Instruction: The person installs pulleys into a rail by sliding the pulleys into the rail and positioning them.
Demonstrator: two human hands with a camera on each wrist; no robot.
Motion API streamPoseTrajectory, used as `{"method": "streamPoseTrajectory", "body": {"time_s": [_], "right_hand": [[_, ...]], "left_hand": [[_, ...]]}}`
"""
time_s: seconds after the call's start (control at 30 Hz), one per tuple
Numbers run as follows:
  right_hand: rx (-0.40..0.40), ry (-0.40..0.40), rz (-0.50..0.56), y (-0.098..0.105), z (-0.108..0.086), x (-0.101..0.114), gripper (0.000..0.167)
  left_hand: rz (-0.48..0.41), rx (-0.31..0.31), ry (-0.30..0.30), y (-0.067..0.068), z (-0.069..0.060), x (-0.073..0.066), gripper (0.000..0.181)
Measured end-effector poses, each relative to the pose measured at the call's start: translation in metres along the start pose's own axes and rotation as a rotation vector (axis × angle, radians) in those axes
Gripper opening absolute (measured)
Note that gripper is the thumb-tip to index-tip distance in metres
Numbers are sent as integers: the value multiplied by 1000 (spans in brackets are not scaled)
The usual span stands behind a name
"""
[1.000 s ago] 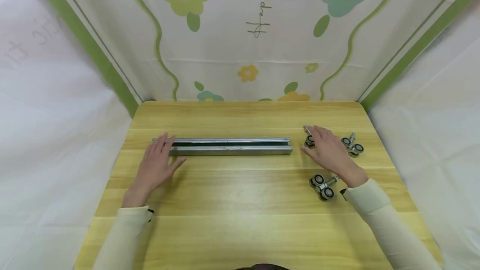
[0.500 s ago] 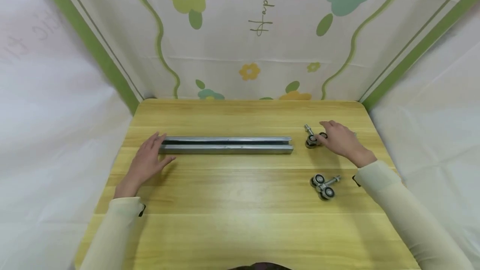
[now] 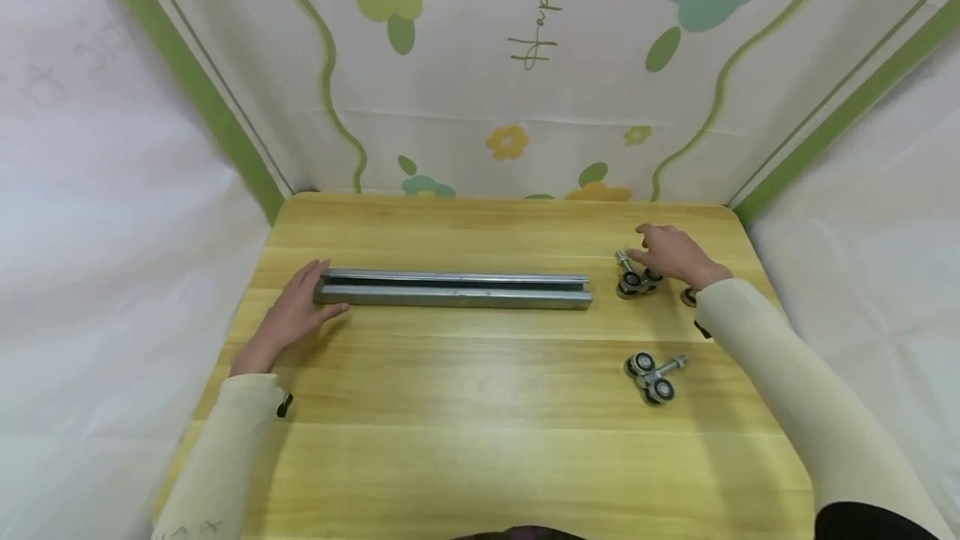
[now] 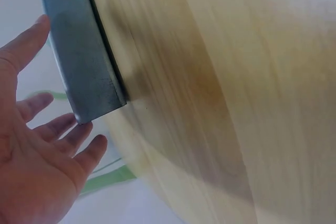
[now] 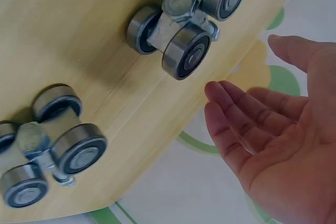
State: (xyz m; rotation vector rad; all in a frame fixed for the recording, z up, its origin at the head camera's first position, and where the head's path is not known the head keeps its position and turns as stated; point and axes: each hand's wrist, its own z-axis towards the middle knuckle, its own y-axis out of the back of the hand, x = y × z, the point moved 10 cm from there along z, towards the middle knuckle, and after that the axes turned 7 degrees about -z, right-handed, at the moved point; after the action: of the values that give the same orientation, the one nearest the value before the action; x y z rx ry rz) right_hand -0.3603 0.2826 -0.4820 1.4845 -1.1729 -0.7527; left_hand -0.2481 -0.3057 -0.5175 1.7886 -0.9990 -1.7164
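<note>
A metal channel rail (image 3: 457, 298) lies lengthwise on the table. At its left end is my left hand (image 3: 288, 319), fingers spread; in the left wrist view the fingertips of that hand (image 4: 42, 156) are at the end of the rail (image 4: 84, 51). My right hand (image 3: 675, 257) is over the back right, beside a roller trolley with a bolt (image 3: 630, 283). The right wrist view shows the right hand (image 5: 283, 140) holding nothing, near one trolley (image 5: 178, 35), with another trolley (image 5: 52, 150) farther left. Another, partly covered by the right forearm, shows a wheel (image 3: 688, 297).
A separate roller trolley (image 3: 651, 377) lies nearer the front on the right side of the wooden table (image 3: 450, 407). Patterned cloth (image 3: 450, 90) hangs behind the table's back edge, with white cloth on both sides.
My left hand has slid left to the rail's end. My right hand has moved right and then back, uncovering the trolley with its bolt. The view has shifted slightly.
</note>
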Motion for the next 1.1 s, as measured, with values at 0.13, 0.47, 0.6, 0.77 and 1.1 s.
{"method": "streamPoseTrajectory", "body": {"time_s": [0.13,0.47,0.6,0.77,1.1], "right_hand": [[46,15,3,-4,13,3,64],[138,-6,31,-27,36,9,57],[150,-8,16,-33,42,12,53],[132,-15,40,-34,43,16,44],[119,-32,27,-39,46,15,43]], "left_hand": [[-20,19,-8,0,5,1,94],[-29,50,-13,-3,16,8,88],[-29,45,-33,-3,20,11,85],[-43,29,-61,-2,23,12,80],[-73,21,-61,-7,29,12,78]]}}
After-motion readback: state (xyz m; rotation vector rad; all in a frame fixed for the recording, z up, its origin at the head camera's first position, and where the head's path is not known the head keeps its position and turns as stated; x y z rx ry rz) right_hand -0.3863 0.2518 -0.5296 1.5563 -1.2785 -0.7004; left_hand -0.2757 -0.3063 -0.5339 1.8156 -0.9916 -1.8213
